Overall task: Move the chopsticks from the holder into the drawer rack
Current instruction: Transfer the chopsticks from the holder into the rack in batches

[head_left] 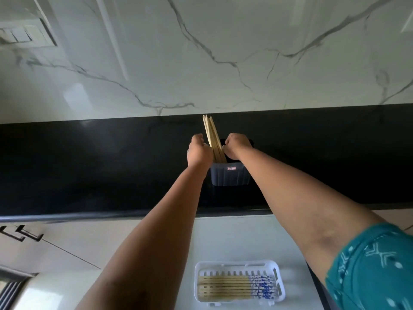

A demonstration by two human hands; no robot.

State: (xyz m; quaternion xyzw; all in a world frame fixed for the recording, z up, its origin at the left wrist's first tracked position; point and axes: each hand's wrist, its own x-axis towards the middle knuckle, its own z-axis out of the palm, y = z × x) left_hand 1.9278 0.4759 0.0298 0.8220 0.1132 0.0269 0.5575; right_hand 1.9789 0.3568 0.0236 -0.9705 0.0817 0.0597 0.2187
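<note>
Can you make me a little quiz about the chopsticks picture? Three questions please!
1. True or false: the white rack already has chopsticks lying in it.
2. Where do the bare wooden chopsticks stand? A) in the holder B) on the floor C) in a cup
3. Fill in: the holder sits on the ____ countertop, between the left hand and right hand.

Key: 1 true; 2 A; 3 black.
</note>
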